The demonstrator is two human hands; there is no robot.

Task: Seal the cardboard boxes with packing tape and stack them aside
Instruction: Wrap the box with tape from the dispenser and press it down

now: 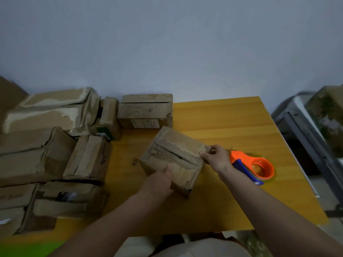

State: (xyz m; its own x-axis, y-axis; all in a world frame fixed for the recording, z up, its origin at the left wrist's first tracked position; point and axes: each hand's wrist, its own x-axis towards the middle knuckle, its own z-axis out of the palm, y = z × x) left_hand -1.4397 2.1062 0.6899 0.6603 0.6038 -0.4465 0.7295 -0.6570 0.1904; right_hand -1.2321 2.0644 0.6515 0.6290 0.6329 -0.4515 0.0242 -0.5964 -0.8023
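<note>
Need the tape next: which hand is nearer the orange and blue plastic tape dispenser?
Right. The right hand pinches the worn cardboard box corner just beside the orange and blue plastic tape dispenser; the left hand holds the box's near side, farther away.

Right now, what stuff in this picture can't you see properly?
Head view, the only one:
- Tape dispenser: its near end is behind the right hand, so the cutter is hidden.
- Box being held: its near face is covered by the left hand; what's inside is unseen.
- Label on the box marked "4": print too small and blurred.
- Boxes at the left edge: cut off by the frame.
- Metal frame on the right: blurred.
</note>
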